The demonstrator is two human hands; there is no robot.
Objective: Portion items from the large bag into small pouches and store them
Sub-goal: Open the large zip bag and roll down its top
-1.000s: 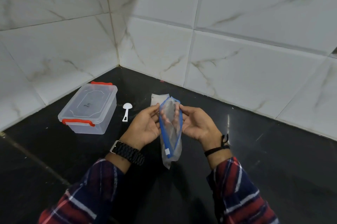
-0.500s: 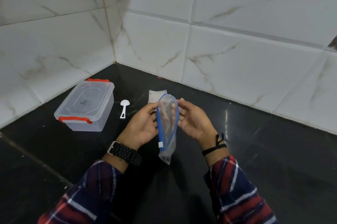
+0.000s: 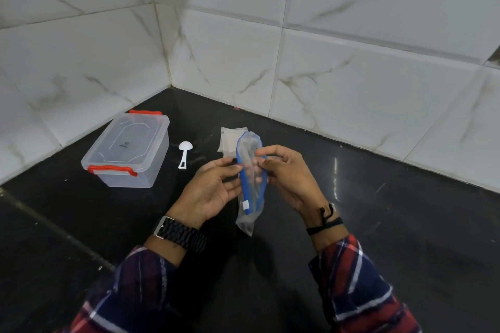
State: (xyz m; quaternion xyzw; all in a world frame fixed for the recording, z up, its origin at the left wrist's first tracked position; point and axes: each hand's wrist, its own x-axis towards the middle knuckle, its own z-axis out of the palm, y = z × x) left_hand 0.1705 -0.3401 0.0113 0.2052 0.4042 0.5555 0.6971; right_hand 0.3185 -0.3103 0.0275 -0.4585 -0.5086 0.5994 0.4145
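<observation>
The left hand [image 3: 213, 192] and the right hand [image 3: 286, 173] are held close together above the dark surface [image 3: 405, 224], with a clear zip bag [image 3: 250, 183] between them. The left hand pinches the bag's blue-edged mouth on its near-left side with thumb and fingertips, the palm turned up and inward. The right hand's fingers curl round the opposite edge, with the index finger and thumb at the upper rim. The bag hangs upright with its mouth parted into a narrow oval; a small white slider tab sits at the lower end of the blue strip, and the bag's bottom droops below the hands, clear of the surface. What lies inside the bag cannot be told.

Just behind the bag, a small stack of clear pouches [image 3: 230, 140] lies flat on the surface. To the left of it lies a white plastic scoop [image 3: 184, 152], bowl toward the wall. Further left stands a clear storage box [image 3: 127, 151] with its lid on and red clips at both ends. A dark watch band circles the left wrist, a black cord the right, and both arms wear plaid sleeves. White marbled tiles [image 3: 351, 89] form the corner behind.
</observation>
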